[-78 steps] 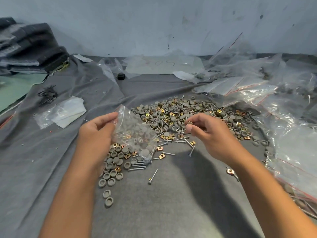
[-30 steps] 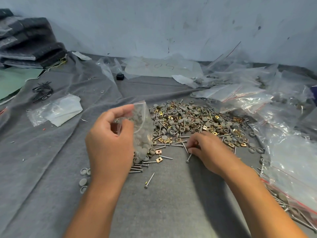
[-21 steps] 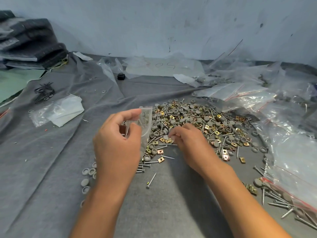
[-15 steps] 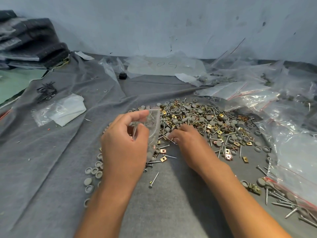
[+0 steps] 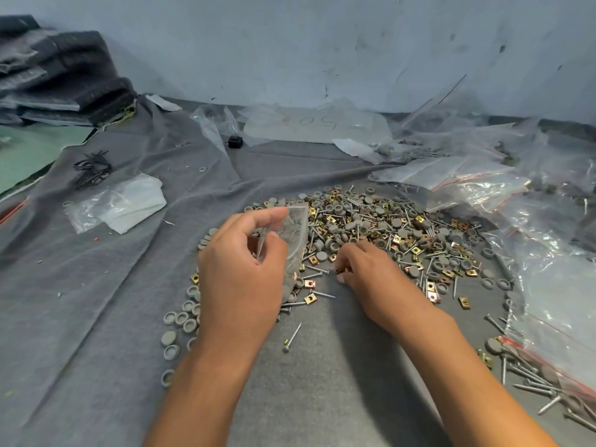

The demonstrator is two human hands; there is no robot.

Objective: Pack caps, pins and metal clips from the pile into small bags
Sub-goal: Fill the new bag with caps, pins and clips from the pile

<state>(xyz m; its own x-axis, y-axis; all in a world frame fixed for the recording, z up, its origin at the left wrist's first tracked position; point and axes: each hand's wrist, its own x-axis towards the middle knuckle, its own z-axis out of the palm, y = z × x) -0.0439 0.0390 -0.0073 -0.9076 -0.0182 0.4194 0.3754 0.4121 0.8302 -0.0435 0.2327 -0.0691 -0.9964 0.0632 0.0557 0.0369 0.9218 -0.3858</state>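
Dead centre on the grey felt counter (image 5: 96, 317): left hand (image 5: 238, 285) pinching crinkly clear small bag (image 5: 295, 240), long axis 12-to-6, mouth up. Right hand (image 5: 364, 272) curled, pinching brass clip (image 5: 342, 270) at 6 o'clock edge of pile (image 5: 387, 230) of round caps, thin pins.

Scuffed pale blue wall (image 5: 290, 43), wrinkled grey cloth (image 5: 80, 301), green floor (image 5: 29, 153)
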